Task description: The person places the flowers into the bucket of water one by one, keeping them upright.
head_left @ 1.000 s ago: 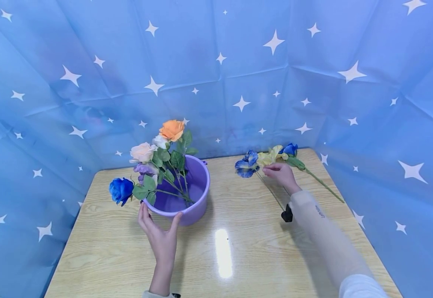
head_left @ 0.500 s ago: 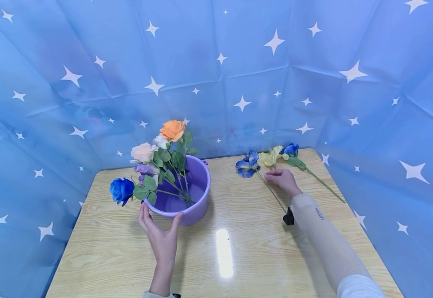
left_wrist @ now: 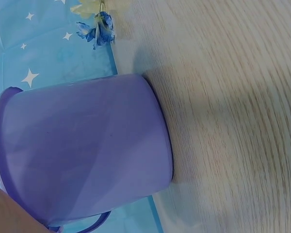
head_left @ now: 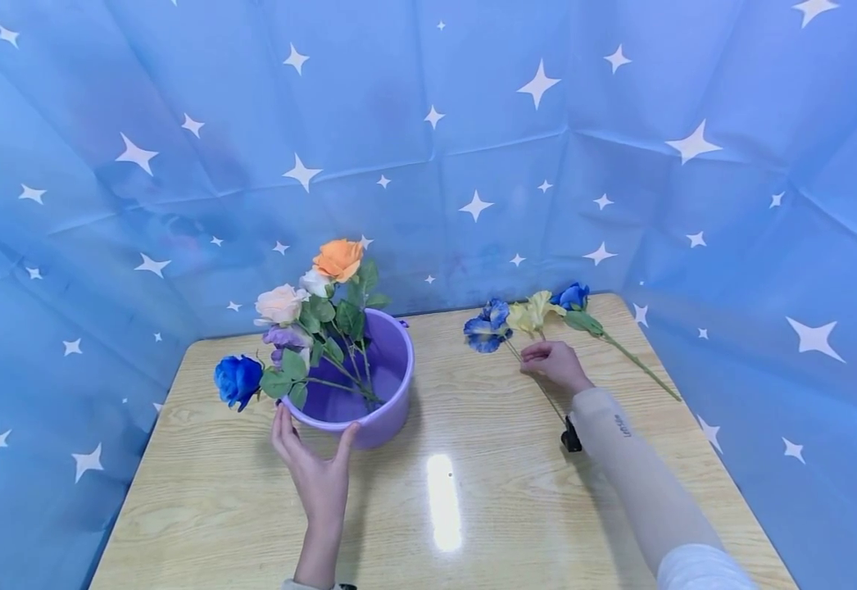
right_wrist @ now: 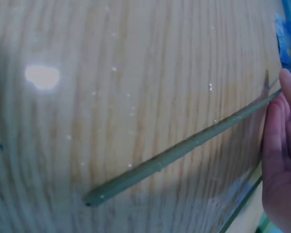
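Note:
At the left of the table stands a purple bucket [head_left: 380, 426], upright. My left hand [head_left: 315, 475] grips its near rim, thumb and fingers spread along it; in the left wrist view the bucket's wall [left_wrist: 87, 145] fills much of the picture. My right hand [head_left: 557, 365] pinches a green flower stem [right_wrist: 184, 148] between thumb and fingers, low over the table. I cannot tell whether that stem belongs to the blue iris-like flower [head_left: 487, 328] or the pale yellow flower [head_left: 535, 311], both just beyond the hand. A blue rose [head_left: 573, 297] on a leafy stem lies right of them.
Several roses lean leftward out of the bucket, among them an orange rose [head_left: 338, 260], a pale pink rose [head_left: 279, 304] and a blue rose hanging outside the rim. A blue cloth [head_left: 428, 164] with white stars surrounds the wooden table [head_left: 200, 492].
My right hand has drawn slightly back from the yellow flower's head, down to stem height. My left hand and the bucket have stayed in place.

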A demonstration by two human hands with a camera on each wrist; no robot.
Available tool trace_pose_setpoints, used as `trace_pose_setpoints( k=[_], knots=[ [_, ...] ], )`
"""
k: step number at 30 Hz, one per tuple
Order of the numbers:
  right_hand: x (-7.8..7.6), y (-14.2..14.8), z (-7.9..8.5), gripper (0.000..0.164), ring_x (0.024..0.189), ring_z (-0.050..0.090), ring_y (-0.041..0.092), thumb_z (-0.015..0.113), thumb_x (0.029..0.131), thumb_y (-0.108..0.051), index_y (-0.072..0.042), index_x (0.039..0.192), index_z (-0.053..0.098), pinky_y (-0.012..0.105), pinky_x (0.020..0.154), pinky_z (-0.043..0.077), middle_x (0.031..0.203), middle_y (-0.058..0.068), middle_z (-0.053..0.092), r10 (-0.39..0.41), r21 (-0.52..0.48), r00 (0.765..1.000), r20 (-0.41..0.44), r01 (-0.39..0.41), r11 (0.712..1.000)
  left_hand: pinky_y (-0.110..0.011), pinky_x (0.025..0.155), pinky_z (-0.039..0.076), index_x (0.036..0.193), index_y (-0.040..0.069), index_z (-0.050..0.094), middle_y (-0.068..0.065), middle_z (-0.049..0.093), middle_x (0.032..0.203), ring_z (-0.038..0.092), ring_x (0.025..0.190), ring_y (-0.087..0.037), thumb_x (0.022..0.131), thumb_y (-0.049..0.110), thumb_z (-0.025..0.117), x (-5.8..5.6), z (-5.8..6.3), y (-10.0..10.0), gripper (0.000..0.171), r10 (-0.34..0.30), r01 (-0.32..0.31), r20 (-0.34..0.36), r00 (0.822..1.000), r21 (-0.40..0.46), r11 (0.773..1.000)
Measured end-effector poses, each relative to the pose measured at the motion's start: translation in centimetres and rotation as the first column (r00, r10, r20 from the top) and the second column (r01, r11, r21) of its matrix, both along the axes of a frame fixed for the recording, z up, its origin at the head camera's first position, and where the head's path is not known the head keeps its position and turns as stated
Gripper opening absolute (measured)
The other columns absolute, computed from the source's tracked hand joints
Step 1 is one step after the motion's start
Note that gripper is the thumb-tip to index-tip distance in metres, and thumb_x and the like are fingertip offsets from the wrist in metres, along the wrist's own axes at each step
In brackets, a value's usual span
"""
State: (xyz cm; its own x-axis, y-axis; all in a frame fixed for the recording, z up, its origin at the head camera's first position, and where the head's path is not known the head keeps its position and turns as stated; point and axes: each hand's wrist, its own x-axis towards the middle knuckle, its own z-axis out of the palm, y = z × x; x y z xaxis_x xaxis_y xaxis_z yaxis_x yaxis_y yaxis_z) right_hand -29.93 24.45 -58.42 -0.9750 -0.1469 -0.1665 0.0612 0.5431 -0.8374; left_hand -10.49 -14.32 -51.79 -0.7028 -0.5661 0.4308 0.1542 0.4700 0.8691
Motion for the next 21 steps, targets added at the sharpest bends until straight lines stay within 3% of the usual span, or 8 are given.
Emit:
trace_pose_setpoints(
  k=[8,21],
  knots=[
    [-0.19,-0.31,-0.23,0.027,0.09,0.069,0.022,0.075,0.089,-0.013,-0.001,0.113,0.072,0.037,0.083,0.059,0.105,0.017,0.074,-0.006,0.084,1.0,-0.03,0.008,0.996,-0.061,0.123,0.024,0.155,0.0,0.025,-0.019,0.026,0.157,0.028,0.146,-0.04,0.072,0.017,0.089,0.1,0.09,-0.01,0.106,0.004,-0.005,0.009,1.0,0.002,1.0],
    [-0.48,-0.33,-0.29,0.018,0.082,0.066,0.017,0.075,0.089,-0.014,-0.003,0.103,0.076,0.026,0.07,0.052,0.096,0.014,0.075,-0.016,0.113,0.999,-0.035,0.02,0.993,-0.061,0.123,0.023,0.155,0.002,0.025,-0.017,0.026,0.158,0.028,0.146,-0.039,0.072,0.017,0.089,0.08,0.04,0.09,0.106,0.005,-0.005,0.014,1.0,0.009,1.0]
  ],
)
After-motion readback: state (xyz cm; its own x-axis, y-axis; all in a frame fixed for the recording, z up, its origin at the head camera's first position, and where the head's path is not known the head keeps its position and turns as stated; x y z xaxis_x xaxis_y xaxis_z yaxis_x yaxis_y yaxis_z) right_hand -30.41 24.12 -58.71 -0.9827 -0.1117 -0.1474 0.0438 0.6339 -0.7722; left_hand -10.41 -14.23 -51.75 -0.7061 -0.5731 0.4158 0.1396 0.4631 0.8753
